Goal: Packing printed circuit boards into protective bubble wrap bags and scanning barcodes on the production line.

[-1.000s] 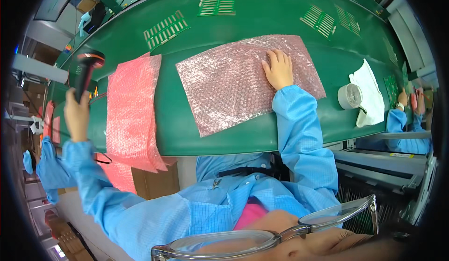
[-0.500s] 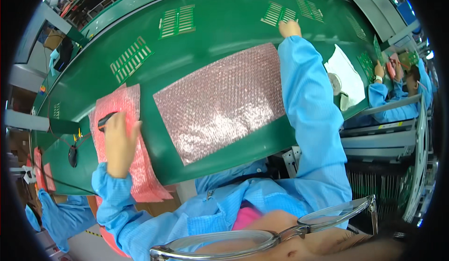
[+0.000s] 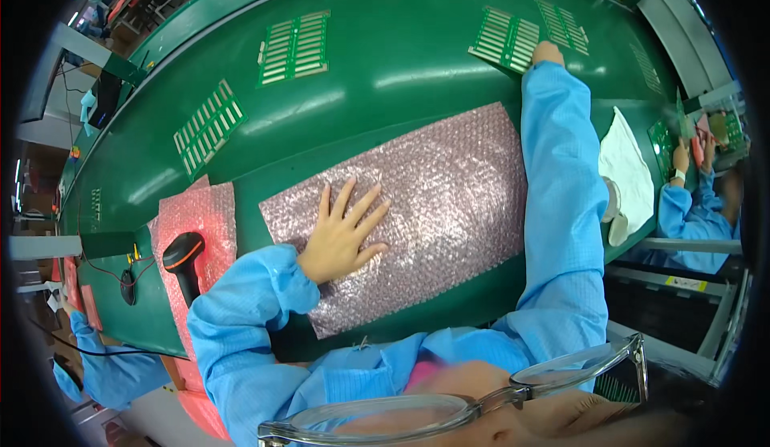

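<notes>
My left hand (image 3: 341, 234) lies flat with fingers spread on a sheet of pinkish bubble wrap (image 3: 433, 182) in the middle of the green table. At the far right, my right hand (image 3: 548, 52) grips the right edge of a green circuit board panel (image 3: 504, 38) with rows of pale strips. That panel looks slightly tilted; my fingertips are partly hidden. Left of my left hand, a black and orange barcode scanner (image 3: 184, 261) rests on pink bubble bags (image 3: 216, 214).
More board panels lie along the table: one far middle (image 3: 295, 48), one left (image 3: 208, 129), one far right (image 3: 561, 24). A white cloth or bag (image 3: 630, 174) with a round tape roll (image 3: 611, 198) sits right of my arm. Co-workers' blue sleeves (image 3: 682, 206) show at the right and left.
My left hand has left the barcode scanner and moved right onto the bubble wrap, fingers spread. My right hand stays at the far panel, whose near edge now appears raised.
</notes>
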The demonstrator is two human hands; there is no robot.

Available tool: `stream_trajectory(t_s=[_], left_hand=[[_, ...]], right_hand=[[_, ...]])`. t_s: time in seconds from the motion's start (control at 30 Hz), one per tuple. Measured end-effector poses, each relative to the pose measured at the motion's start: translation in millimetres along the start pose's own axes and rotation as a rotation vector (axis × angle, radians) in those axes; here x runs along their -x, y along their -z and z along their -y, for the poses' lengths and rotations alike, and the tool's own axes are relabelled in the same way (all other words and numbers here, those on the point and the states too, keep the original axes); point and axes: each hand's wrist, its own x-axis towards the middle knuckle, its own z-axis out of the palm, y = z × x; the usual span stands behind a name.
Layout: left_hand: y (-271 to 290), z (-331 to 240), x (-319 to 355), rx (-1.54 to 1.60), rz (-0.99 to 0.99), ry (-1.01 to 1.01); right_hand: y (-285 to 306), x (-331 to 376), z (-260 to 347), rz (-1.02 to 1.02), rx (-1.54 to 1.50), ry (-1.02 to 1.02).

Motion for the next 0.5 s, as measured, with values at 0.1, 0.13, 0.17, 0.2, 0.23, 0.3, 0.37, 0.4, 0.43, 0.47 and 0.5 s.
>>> stream_trajectory(t_s=[0.1,0.13,0.17,0.2,0.23,0.3,0.37,0.4,0.43,0.47,0.5], left_hand=[[5.2,3.1,-9.7,0.036,-0.045,-0.041],[4.3,7.7,-15.6,0.042,-0.048,-0.059],[3.0,18.8,-8.9,0.274,-0.115,0.016],[5.6,28.1,-5.0,0.507,-0.191,0.077],[16.9,31.7,-10.2,0.718,-0.204,0.179],[28.8,39.0,-22.2,1.34,-0.322,0.354],[39.3,47.6,-16.6,1.904,-0.512,0.527],[40.6,45.7,-11.7,1.909,-0.504,0.519],[40.5,42.3,-8.0,2.093,-0.457,0.386],[36.7,42.7,-6.6,2.275,-0.394,0.239],[28.5,47.4,6.5,2.425,-0.397,0.14]], right_hand=[[25.8,-17.2,-3.9,-0.188,-0.053,0.052],[36.0,-23.9,-14.2,-0.261,0.049,0.148],[49.9,-9.0,9.6,-0.278,0.088,0.247],[72.0,13.2,34.7,-0.306,0.134,0.335],[83.5,27.3,39.4,-0.401,0.076,0.389],[93.1,46.1,47.1,-0.429,-0.299,0.338],[118.6,134.5,103.0,-0.295,-0.277,0.655],[124.6,171.5,122.1,-0.128,-0.432,0.692],[111.3,198.3,132.9,-0.073,-0.554,0.752],[101.3,222.9,139.3,-0.072,-0.5,0.915],[98.9,259.5,153.6,0.068,-0.656,0.897]])
